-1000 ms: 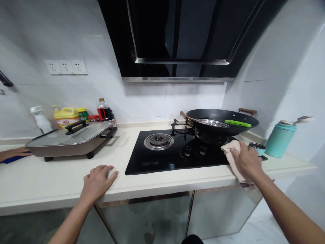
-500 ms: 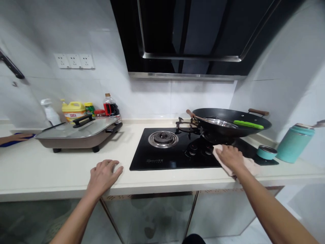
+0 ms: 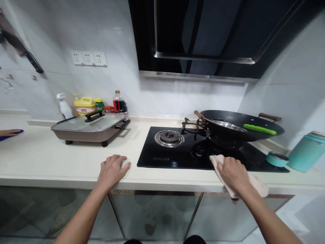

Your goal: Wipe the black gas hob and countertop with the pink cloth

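My right hand (image 3: 233, 172) presses a pale pink cloth (image 3: 257, 184) against the front edge of the black gas stove (image 3: 157, 161), its fingers bent over the fabric. Part of the cloth hangs past the worktop edge. Just ahead of this hand are the stove knobs (image 3: 199, 150), and behind them a large black wok (image 3: 254, 137) rests over the right burner. Inside the wok lies a tool with a bright green handle (image 3: 259, 128). My left hand (image 3: 113, 169) rests on the cream worktop (image 3: 76, 162), left of the stove, holding nothing, with fingers loosely bent and thumb apart.
An electric pan with a glass lid (image 3: 78, 134) stands at left, before several bottles. Another person's hand (image 3: 7, 133) lies on a blue cloth (image 3: 17, 133) at far left. A turquoise cup (image 3: 277, 160) and flask (image 3: 306, 154) stand at right. The range hood (image 3: 200, 64) hangs above.
My right hand has drawn the cloth back toward me, from the stove top to its front edge. The whole view has shifted left. My left hand stays on the worktop.
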Tool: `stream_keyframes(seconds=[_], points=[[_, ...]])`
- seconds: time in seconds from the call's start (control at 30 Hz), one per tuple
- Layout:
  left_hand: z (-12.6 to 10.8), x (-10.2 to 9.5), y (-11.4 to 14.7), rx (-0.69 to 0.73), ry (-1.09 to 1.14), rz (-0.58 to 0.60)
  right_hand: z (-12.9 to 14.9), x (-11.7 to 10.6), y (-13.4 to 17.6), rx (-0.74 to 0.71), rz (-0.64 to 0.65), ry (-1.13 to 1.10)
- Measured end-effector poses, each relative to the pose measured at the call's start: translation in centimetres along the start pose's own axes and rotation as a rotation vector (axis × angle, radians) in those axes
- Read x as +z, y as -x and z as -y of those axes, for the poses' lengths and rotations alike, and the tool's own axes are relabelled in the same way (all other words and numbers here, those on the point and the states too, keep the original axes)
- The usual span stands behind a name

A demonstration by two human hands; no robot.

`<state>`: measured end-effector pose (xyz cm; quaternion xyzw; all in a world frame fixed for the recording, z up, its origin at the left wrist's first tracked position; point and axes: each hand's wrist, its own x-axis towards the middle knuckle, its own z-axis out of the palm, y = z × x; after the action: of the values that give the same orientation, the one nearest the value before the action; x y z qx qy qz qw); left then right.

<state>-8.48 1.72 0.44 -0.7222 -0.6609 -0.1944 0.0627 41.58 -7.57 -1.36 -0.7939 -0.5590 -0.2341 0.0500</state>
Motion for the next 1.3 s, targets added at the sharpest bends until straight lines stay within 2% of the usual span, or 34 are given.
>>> stream_keyframes(seconds=[0.13,0.23,0.33,0.43,0.53,0.67,0.77,0.9,1.07,1.17,1.3], points=[[0.1,0.1,0.0,0.000,0.006,0.008,3.5,-1.4,-0.2,-0.152,-0.006,-0.091],[0.2,0.1,0.1,0.004,0.015,0.001,5.0,-1.7,-2.1,-0.127,0.010,-0.146],[0.1,0.1,0.2,0.005,0.004,-0.002,5.0,-1.8,-3.5,-0.107,0.021,-0.181],[0.0,0.1,0.3,0.000,-0.004,-0.015,4.6,-2.0,-2.9,-0.121,0.038,-0.207],[-0.2,0.1,0.4,0.005,0.003,-0.016,5.7,-2.9,-0.9,-0.188,0.041,-0.227],[-0.3,0.0,0.5,0.009,0.001,-0.012,10.6,-4.6,1.0,-0.417,0.017,-0.380],[-0.3,-0.1,0.6,0.005,-0.001,-0.010,14.7,-5.5,-0.3,-0.497,0.040,-0.432],[-0.2,0.2,0.8,0.015,-0.008,-0.039,17.9,-5.5,-4.3,-0.476,0.074,-0.446],[-0.1,0.5,0.8,0.021,0.009,-0.064,20.2,-5.1,-8.0,-0.291,0.060,-0.410],[-0.3,0.4,0.8,0.009,0.036,-0.060,23.3,-5.7,-8.3,-0.271,0.075,-0.411],[-0.1,0.3,0.7,-0.021,0.093,-0.055,29.2,-8.0,-6.0,-0.429,0.087,-0.469]])
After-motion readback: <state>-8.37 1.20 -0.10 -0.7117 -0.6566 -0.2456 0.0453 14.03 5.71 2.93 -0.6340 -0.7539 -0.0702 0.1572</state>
